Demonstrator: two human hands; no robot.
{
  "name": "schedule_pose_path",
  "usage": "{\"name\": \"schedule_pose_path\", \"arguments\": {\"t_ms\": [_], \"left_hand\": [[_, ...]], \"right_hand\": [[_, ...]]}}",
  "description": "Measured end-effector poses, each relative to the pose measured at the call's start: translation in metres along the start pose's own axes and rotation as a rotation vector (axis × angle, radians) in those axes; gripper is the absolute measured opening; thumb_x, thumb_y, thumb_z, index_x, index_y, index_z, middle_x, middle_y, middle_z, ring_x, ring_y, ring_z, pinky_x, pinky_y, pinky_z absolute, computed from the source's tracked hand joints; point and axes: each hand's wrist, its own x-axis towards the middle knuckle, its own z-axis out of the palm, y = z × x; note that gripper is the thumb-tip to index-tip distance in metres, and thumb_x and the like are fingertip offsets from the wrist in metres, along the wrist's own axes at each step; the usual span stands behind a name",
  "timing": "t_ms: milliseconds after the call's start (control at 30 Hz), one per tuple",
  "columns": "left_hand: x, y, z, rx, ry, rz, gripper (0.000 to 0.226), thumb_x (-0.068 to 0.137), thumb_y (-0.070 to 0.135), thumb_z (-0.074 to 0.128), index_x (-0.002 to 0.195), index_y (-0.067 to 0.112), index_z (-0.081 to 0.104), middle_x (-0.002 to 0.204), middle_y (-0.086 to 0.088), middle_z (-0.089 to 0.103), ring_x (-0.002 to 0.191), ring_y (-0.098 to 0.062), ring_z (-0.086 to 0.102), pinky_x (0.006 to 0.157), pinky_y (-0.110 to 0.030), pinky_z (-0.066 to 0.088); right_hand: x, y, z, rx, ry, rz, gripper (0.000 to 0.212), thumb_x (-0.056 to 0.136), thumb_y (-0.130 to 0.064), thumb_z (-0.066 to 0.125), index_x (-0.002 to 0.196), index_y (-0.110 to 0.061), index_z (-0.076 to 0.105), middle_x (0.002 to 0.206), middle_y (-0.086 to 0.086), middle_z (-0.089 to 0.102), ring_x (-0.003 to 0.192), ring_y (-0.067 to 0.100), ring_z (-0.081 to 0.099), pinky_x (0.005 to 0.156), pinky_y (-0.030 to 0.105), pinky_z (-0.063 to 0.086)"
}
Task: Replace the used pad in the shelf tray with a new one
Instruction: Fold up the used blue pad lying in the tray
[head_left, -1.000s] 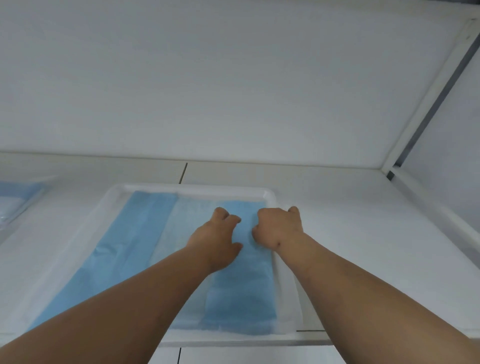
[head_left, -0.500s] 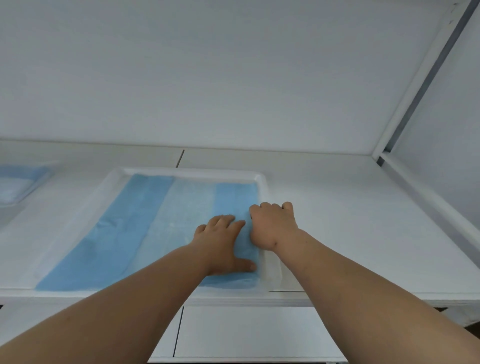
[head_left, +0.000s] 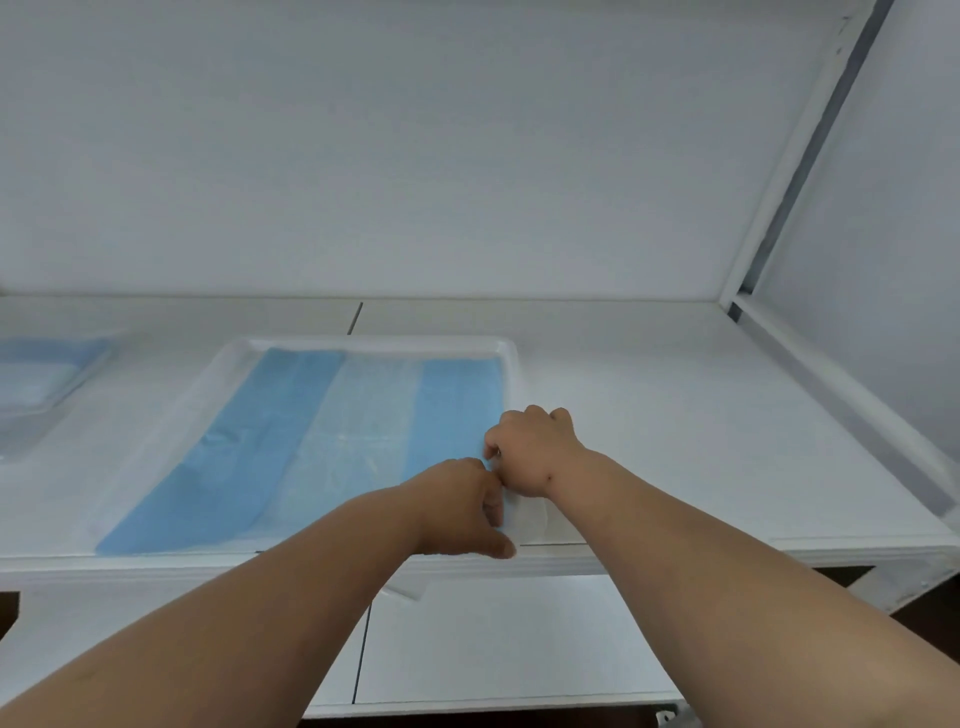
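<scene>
Head view: both hands meet at the near right edge of the blue pad (head_left: 291, 447) lying in the shelf tray (head_left: 511, 364); left hand (head_left: 462, 506) and right hand (head_left: 535, 449) each pinch its edge with curled fingers.

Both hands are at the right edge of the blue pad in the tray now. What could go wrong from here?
1. The right hand and left hand seem to pinch the pad only at its right edge; pulling there may tear it or drag it crooked.
2. The tray sits at the shelf's front edge, so a tug toward the person could slide it off.
3. A white flap hangs below the edge and might snag.
</scene>
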Motion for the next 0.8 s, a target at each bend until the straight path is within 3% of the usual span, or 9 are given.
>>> {"name": "schedule_pose_path", "arguments": {"t_ms": [167,300,433,500,567,633,733,800], "left_hand": [[-0.006,0.004,0.001,0.013,0.088,0.017,0.01,0.08,0.021,0.064,0.074,0.013,0.061,0.087,-0.005,0.066,0.085,-0.021,0.06,0.079,-0.033,0.051],[-0.013,0.009,0.002,-0.015,0.098,0.037,0.026,0.08,0.018,0.064,0.063,0.025,0.046,0.082,0.002,0.062,0.083,-0.017,0.058,0.077,-0.031,0.049],[-0.021,0.019,0.004,0.042,0.03,0.109,0.016,0.084,0.019,0.061,0.071,0.019,0.052,0.095,-0.006,0.069,0.091,-0.021,0.06,0.081,-0.034,0.051],[-0.023,0.017,0.001,-0.037,0.092,0.118,0.008,0.085,0.02,0.061,0.078,0.017,0.059,0.094,-0.003,0.069,0.09,-0.019,0.06,0.081,-0.031,0.05],[-0.021,0.004,-0.005,-0.161,0.228,0.074,0.005,0.086,0.018,0.06,0.084,0.019,0.064,0.094,0.003,0.067,0.09,-0.015,0.06,0.077,-0.023,0.045],[-0.019,-0.014,-0.009,-0.162,0.284,0.003,0.018,0.089,0.016,0.055,0.1,0.023,0.067,0.107,0.004,0.064,0.101,-0.016,0.059,0.083,-0.02,0.041],[-0.018,-0.037,-0.003,-0.027,0.11,-0.064,0.04,0.094,0.022,0.05,0.133,0.03,0.055,0.141,0.001,0.046,0.13,-0.021,0.043,0.109,-0.03,0.033],[-0.018,-0.041,0.006,0.076,0.003,-0.05,0.042,0.096,0.033,0.048,0.138,0.041,0.047,0.151,0.004,0.034,0.137,-0.023,0.032,0.115,-0.037,0.025]], "right_hand": [[-0.006,-0.005,0.003,-0.038,0.013,0.023,0.027,0.09,-0.028,0.049,0.112,-0.034,0.063,0.115,-0.003,0.056,0.111,0.025,0.045,0.092,0.042,0.03],[-0.008,-0.007,0.001,-0.052,-0.025,0.061,0.028,0.092,-0.031,0.047,0.115,-0.039,0.063,0.117,-0.004,0.056,0.114,0.025,0.043,0.092,0.043,0.029],[-0.012,-0.006,-0.004,-0.025,-0.105,0.109,0.041,0.093,-0.029,0.044,0.131,-0.039,0.054,0.13,-0.003,0.051,0.122,0.025,0.039,0.098,0.044,0.028],[-0.015,-0.005,-0.005,0.044,-0.051,0.164,0.041,0.091,-0.024,0.043,0.128,-0.036,0.057,0.129,-0.002,0.053,0.121,0.026,0.043,0.097,0.043,0.03],[-0.018,-0.006,-0.006,0.101,0.055,0.233,0.036,0.089,-0.02,0.043,0.119,-0.028,0.062,0.121,0.0,0.058,0.113,0.026,0.05,0.093,0.04,0.034],[-0.021,-0.005,-0.008,0.157,0.093,0.291,0.031,0.088,-0.016,0.043,0.111,-0.021,0.063,0.113,0.001,0.061,0.105,0.026,0.056,0.088,0.037,0.041],[-0.022,-0.009,-0.013,0.286,0.032,0.344,0.015,0.084,-0.009,0.044,0.084,-0.011,0.059,0.089,0.003,0.06,0.09,0.027,0.058,0.066,0.029,0.044],[-0.02,-0.016,-0.019,0.278,-0.055,0.354,0.019,0.082,-0.005,0.046,0.064,-0.011,0.047,0.073,0.003,0.054,0.079,0.027,0.055,0.05,0.026,0.035]]}}
